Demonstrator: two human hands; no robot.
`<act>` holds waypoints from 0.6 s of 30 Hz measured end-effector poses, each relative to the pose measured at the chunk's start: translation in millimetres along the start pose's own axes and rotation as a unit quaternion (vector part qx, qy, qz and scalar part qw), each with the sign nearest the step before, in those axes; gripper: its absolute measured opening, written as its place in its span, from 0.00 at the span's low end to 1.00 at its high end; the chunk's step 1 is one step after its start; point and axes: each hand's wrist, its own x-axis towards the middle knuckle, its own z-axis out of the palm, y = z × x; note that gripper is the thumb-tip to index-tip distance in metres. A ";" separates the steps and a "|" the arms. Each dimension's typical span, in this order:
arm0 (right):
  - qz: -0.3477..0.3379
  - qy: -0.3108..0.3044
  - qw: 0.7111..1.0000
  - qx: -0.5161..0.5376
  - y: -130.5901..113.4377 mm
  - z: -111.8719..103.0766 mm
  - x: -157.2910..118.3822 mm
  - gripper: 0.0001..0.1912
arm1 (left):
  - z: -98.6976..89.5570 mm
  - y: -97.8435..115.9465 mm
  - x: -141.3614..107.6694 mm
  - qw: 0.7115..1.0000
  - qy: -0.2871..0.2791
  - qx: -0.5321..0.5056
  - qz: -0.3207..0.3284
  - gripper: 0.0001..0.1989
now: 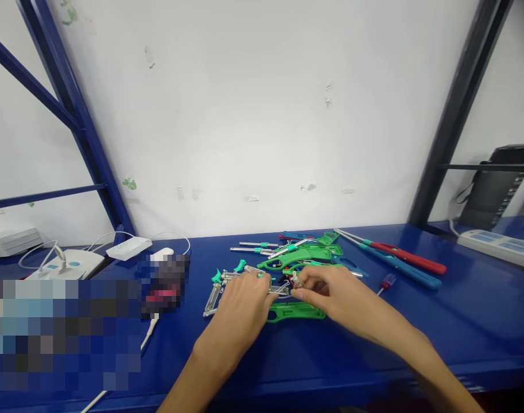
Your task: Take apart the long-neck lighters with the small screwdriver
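My right hand point(337, 289) pinches a small pale part point(297, 280) between thumb and fingertips, with thin white wires point(283, 288) running to its left. My left hand point(247, 298) is closed beside it, fingers curled down among the lighter parts; what it grips is hidden. Just below the fingertips lies a green lighter casing half point(298, 311). Other green casing halves point(294, 256) are heaped behind the hands, along with metal lighter tubes point(257, 250). Left of my left hand lie clear fuel tanks point(212, 299) and teal triggers point(239, 265).
On the right lie a red lighter point(416, 260), a blue lighter point(406, 271) and a small screwdriver point(388, 281). Further right is a white power strip point(498, 245). At left are a white socket block point(78, 263), cables and blurred items. Rack posts point(83, 137) flank the blue table point(330, 361).
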 end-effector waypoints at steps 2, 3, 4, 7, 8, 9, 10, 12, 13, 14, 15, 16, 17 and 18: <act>-0.001 0.003 1.000 0.006 1.7 1.2 1.4 0.11 | -2.6 0.5 1.2 1.000 0.025 -0.003 -0.005 0.12; -0.002 0.005 1.000 0.009 2.2 1.6 1.7 0.11 | -4.4 0.6 1.6 0.999 0.036 -0.003 -0.008 0.14; -0.004 0.007 1.000 0.011 2.2 1.8 1.8 0.11 | -6.3 0.6 1.6 0.999 0.049 -0.009 -0.007 0.15; -0.022 0.010 1.000 0.013 0.0 1.0 -0.1 0.10 | -12.2 0.9 -1.2 0.989 0.104 -0.101 0.034 0.15; -0.033 0.009 0.999 0.012 -1.3 0.3 -1.1 0.10 | -13.9 1.1 -2.9 0.980 0.120 -0.150 0.053 0.14; -0.044 0.006 0.999 0.010 -2.6 -0.5 -2.2 0.11 | -15.4 1.5 -4.6 0.969 0.130 -0.196 0.071 0.14; -0.054 0.004 0.998 0.009 -3.8 -1.5 -3.3 0.11 | -16.6 2.0 -6.0 0.960 0.132 -0.234 0.083 0.14; -0.068 0.000 0.998 0.008 -5.9 -3.2 -4.9 0.12 | -17.9 3.0 -7.0 0.950 0.125 -0.273 0.088 0.12; -0.071 0.001 0.997 0.009 -6.7 -3.8 -5.4 0.13 | -18.0 3.4 -6.5 0.947 0.125 -0.284 0.087 0.11; -0.071 0.001 0.997 0.010 -7.4 -4.2 -5.7 0.13 | -17.8 3.7 -5.5 0.945 0.129 -0.290 0.083 0.09; -0.069 0.002 0.998 0.011 -7.9 -4.4 -5.9 0.12 | -17.4 3.9 -4.2 0.943 0.135 -0.293 0.079 0.08; -0.067 0.002 0.998 0.012 -8.4 -4.4 -6.0 0.12 | -16.9 3.9 -2.9 0.942 0.141 -0.295 0.075 0.08; -0.063 0.001 0.998 0.013 -8.8 -4.3 -6.1 0.12 | -16.5 3.9 -1.8 0.941 0.146 -0.296 0.071 0.08; -0.059 -0.001 0.998 0.014 -9.2 -4.0 -6.2 0.12 | -16.2 3.9 -1.1 0.941 0.149 -0.296 0.069 0.08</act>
